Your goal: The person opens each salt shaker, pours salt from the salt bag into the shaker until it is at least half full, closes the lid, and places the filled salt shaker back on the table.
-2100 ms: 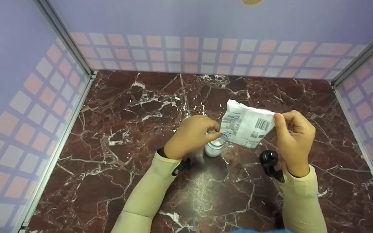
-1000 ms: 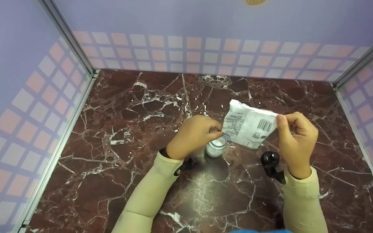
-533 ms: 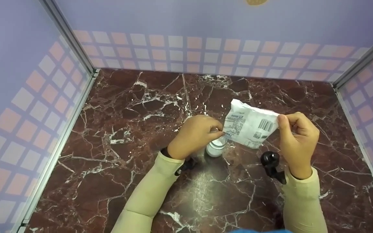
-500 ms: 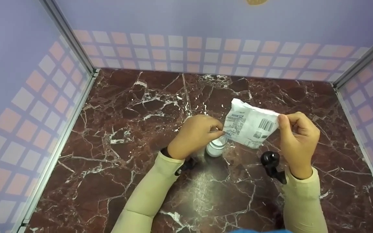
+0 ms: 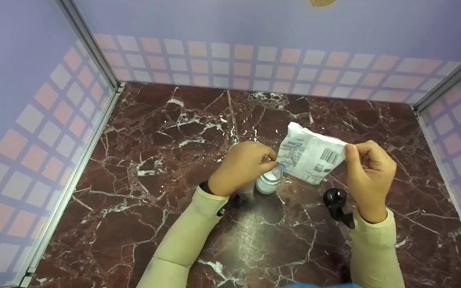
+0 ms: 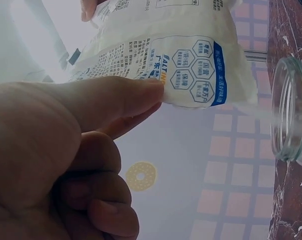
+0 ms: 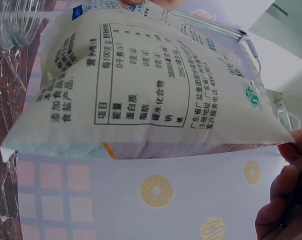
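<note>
A white printed bag of salt [image 5: 310, 156] hangs tilted between both hands in the head view. My left hand [image 5: 240, 166] pinches its left edge between thumb and forefinger, other fingers curled in. At the upper right corner, my right hand [image 5: 372, 176] grips the bag with thumb and fingers. Under the bag's lower left corner stands an open glass jar [image 5: 267, 186] with white salt inside. In the left wrist view, a faint white stream of salt [image 6: 258, 111] runs from the bag's corner to the jar's mouth. Printed text covers the bag [image 7: 135, 80] in the right wrist view.
White grains [image 5: 250, 130] lie scattered on the dark red marbled tabletop [image 5: 142, 224] behind the jar. Tiled-pattern lilac panels [image 5: 222, 24] wall in the back and sides. A black wrist camera [image 5: 334, 198] juts inward from the right wrist, low over the table.
The head view has shifted slightly, so everything sits a little further right. Both hands, the bag and the jar keep nearly the same places relative to each other.
</note>
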Action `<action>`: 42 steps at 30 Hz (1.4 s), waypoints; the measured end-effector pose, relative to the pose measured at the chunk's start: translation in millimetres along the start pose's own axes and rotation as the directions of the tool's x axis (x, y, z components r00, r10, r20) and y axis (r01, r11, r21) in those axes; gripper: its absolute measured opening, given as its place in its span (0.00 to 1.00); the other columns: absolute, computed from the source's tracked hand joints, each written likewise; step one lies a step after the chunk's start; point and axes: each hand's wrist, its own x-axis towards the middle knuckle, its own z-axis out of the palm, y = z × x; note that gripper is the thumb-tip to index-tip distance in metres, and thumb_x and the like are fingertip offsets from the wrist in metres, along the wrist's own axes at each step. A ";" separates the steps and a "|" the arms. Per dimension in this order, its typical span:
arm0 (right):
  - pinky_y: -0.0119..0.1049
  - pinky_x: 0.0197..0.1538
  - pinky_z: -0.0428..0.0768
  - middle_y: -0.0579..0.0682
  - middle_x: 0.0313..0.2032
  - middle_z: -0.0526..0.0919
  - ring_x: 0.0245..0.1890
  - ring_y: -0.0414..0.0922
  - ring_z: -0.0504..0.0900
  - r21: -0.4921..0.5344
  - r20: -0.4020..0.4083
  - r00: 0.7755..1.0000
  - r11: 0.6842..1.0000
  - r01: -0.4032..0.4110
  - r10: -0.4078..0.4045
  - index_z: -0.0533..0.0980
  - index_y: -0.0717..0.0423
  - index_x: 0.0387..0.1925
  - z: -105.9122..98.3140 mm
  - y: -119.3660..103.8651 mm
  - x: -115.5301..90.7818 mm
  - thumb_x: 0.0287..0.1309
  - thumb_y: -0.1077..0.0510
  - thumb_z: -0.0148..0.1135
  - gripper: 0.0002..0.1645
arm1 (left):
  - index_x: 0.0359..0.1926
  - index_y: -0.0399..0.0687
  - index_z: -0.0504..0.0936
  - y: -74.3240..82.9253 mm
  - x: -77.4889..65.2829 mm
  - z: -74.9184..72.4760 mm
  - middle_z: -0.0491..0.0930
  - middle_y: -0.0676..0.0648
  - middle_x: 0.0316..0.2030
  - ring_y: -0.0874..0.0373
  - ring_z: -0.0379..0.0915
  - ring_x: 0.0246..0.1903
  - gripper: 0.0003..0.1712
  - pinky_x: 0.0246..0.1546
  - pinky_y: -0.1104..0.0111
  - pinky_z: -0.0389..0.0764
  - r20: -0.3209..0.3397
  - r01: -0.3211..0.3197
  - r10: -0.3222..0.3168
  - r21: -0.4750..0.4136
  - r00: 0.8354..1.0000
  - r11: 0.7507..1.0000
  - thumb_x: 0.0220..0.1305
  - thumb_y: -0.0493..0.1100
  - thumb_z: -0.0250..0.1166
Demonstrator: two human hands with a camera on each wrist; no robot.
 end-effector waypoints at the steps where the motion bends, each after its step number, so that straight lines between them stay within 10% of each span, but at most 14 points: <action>1: 0.22 0.25 0.61 0.46 0.18 0.73 0.17 0.34 0.62 -0.002 -0.001 1.000 1.000 0.001 -0.001 0.73 0.76 0.19 -0.1 0.0 -0.1 0.60 0.72 0.65 0.16 | 0.43 0.53 0.91 0.2 -0.2 0.0 0.90 0.54 0.44 0.58 0.85 0.40 0.13 0.44 0.64 0.83 0.001 0.000 0.000 -0.002 1.000 1.000 0.69 0.55 0.68; 42: 0.22 0.24 0.61 0.47 0.18 0.73 0.17 0.33 0.63 -0.031 0.002 1.000 0.999 0.026 -0.026 0.74 0.75 0.18 -4.4 7.3 -2.6 0.60 0.70 0.67 0.17 | 0.43 0.51 0.91 1.4 -2.0 1.3 0.90 0.53 0.41 0.56 0.84 0.39 0.12 0.45 0.62 0.83 0.009 -0.022 0.022 -0.031 1.000 0.999 0.69 0.53 0.69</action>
